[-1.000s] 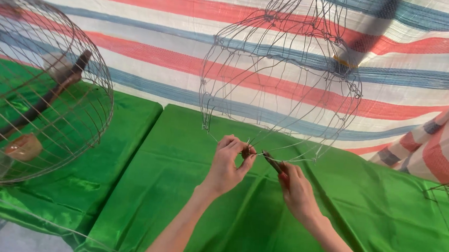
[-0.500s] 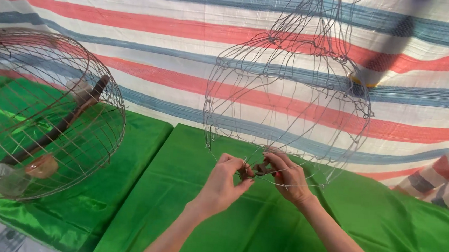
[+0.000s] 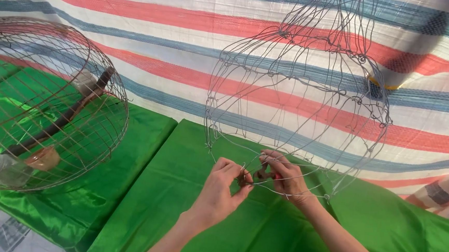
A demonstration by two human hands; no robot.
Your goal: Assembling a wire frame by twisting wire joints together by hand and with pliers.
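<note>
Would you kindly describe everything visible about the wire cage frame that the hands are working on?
The wire cage frame is a dome of thin grey metal wire: curved ribs tied to horizontal hoops, open between them. It stands tilted above the green cloth, before the striped tarp. Both hands meet at its bottom hoop: the left hand pinches the wire, and the right hand grips it alongside a small red-handled tool, mostly hidden.

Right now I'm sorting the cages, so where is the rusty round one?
In the head view the rusty round cage sits at far left on the green cloth, apart from the grey wire frame that both hands work on at centre.
</note>
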